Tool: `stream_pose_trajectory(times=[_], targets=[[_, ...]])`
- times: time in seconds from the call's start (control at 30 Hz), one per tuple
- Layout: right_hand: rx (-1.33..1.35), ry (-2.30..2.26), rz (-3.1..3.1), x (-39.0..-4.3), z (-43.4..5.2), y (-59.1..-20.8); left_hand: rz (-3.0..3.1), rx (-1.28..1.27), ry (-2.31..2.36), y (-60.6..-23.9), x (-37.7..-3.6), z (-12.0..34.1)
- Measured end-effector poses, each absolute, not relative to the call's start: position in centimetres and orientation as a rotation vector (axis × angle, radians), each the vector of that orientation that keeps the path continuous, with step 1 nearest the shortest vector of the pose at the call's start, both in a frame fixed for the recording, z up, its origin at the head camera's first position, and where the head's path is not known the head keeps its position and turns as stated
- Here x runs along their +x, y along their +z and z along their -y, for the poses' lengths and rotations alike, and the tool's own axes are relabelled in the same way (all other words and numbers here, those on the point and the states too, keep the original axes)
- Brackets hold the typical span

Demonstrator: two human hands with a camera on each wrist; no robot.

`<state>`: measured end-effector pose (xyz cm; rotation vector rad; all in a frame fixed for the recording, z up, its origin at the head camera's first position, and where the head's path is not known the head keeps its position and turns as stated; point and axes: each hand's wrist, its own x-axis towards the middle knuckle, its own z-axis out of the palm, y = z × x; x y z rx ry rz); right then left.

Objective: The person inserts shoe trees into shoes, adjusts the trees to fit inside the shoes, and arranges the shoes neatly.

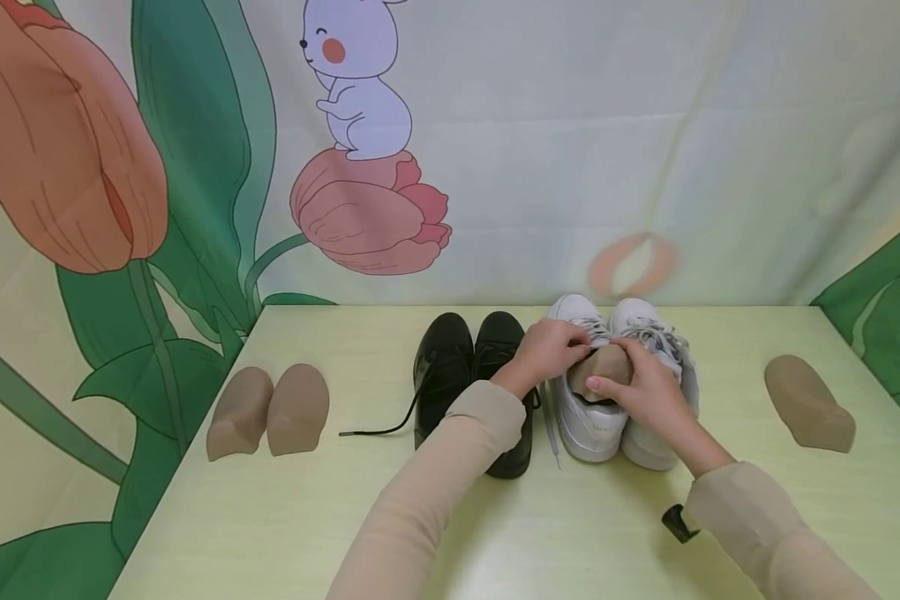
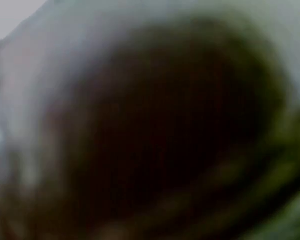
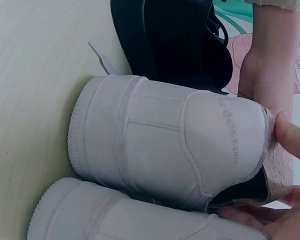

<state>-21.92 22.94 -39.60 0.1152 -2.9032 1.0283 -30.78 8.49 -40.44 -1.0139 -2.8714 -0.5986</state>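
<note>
A brown molded shoe insert sits partly in the opening of the left white sneaker. My right hand holds it from behind, thumb on the near end and fingers on its far side. At the tongue of that sneaker, my left hand pinches the edge with curled fingers. In the right wrist view, the sneaker's heel faces the camera, and the insert shows above the collar beside my thumb. Against it stands the right white sneaker, its laces loose. The left wrist view is dark and blurred.
Black shoes stand just left of the white pair, one lace trailing on the table. Two inserts lie far left and another insert far right. A printed curtain hangs behind; a small black object is near my right sleeve.
</note>
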Motion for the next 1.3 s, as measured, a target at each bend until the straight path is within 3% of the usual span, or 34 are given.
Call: stream_pose_trajectory(times=[1.3], targets=[[0.067, 0.953, 2.834, -22.0, -22.0, -39.9, 2.82, -1.0, -0.762, -41.2, -30.7, -8.0]])
